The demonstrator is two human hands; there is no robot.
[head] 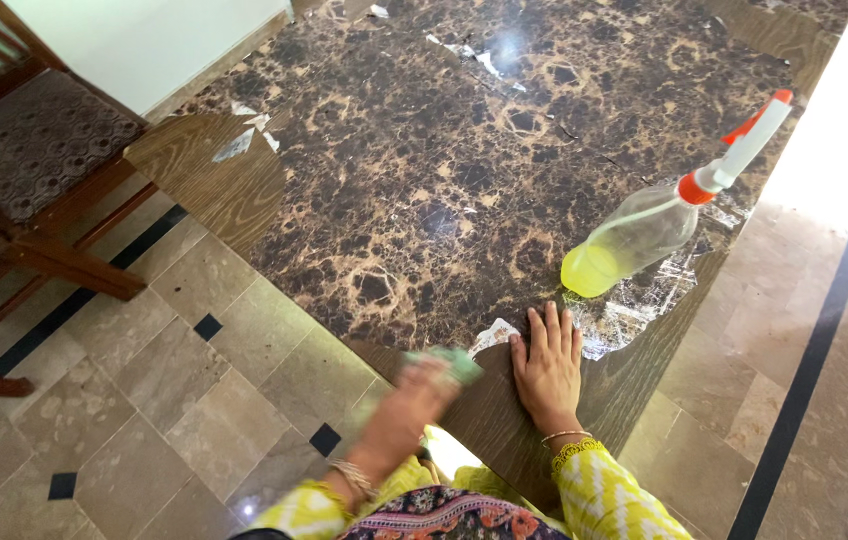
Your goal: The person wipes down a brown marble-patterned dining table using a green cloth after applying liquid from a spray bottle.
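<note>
My left hand (406, 408) is blurred at the near edge of the dark marble-patterned table (424, 180) and is closed on a light green cloth (449, 362). My right hand (547, 365) lies flat, fingers together, on the wooden border of the table beside the cloth. A clear spray bottle (644, 232) with yellow-green liquid and an orange-and-white trigger head stands just beyond my right hand, near the table's right edge.
The tabletop's surface film is torn in patches, shiny near the bottle (644, 300) and at the far side (474, 55). A wooden chair (39, 160) with a patterned cushion stands at the left. A tiled floor (174, 400) with black insets surrounds the table.
</note>
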